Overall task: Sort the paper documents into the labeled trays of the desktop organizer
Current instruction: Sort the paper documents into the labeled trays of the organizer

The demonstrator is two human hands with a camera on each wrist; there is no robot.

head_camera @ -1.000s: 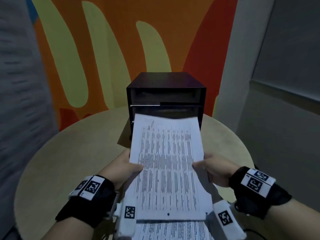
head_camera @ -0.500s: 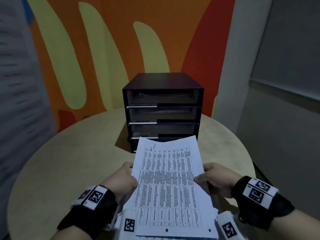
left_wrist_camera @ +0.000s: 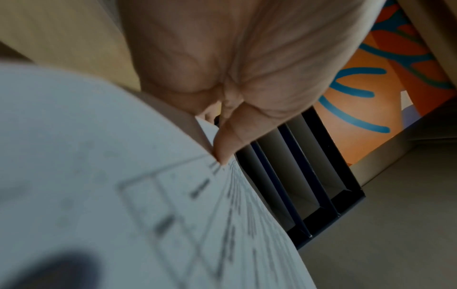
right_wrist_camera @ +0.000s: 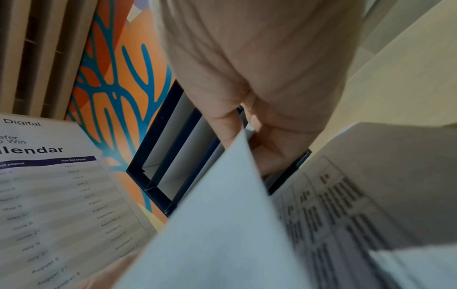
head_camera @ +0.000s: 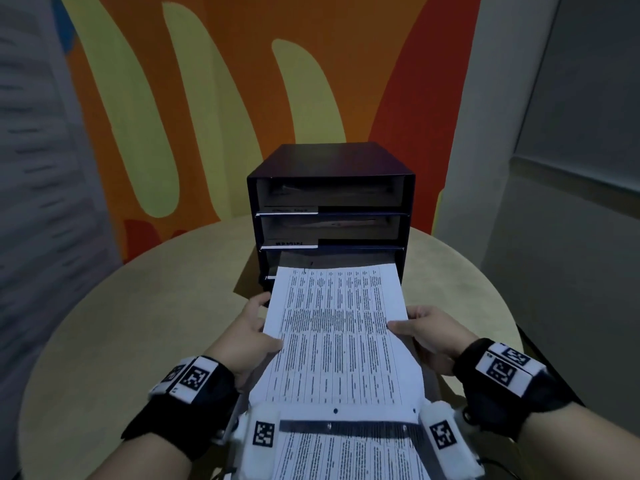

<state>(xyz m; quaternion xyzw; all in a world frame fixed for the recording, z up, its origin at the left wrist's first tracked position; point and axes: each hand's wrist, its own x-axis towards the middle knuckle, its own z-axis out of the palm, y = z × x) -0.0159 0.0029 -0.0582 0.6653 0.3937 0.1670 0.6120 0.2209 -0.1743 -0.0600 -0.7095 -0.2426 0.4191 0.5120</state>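
Observation:
A white printed sheet with a dense table (head_camera: 334, 327) is held flat between both hands, its far edge inside the bottom tray of the black three-tray organizer (head_camera: 330, 161). My left hand (head_camera: 254, 332) pinches the sheet's left edge, thumb on top; the thumb tip (left_wrist_camera: 222, 154) presses the paper (left_wrist_camera: 148, 195). My right hand (head_camera: 424, 329) pinches the right edge (right_wrist_camera: 222, 215). White labels sit on the top tray's lip (head_camera: 291, 209) and the middle tray's lip (head_camera: 289, 243). More printed sheets (head_camera: 346, 455) lie under my wrists.
The organizer stands at the far side of a round beige table (head_camera: 138, 323), against an orange and yellow wall (head_camera: 207, 98). A calendar page (right_wrist_camera: 54, 185) shows at the left of the right wrist view. A grey wall panel (head_camera: 571, 202) is on the right.
The sheet dropped from in front of the upper trays to table height, then moved forward, so its far edge now enters the bottom tray. Both hands moved forward with it.

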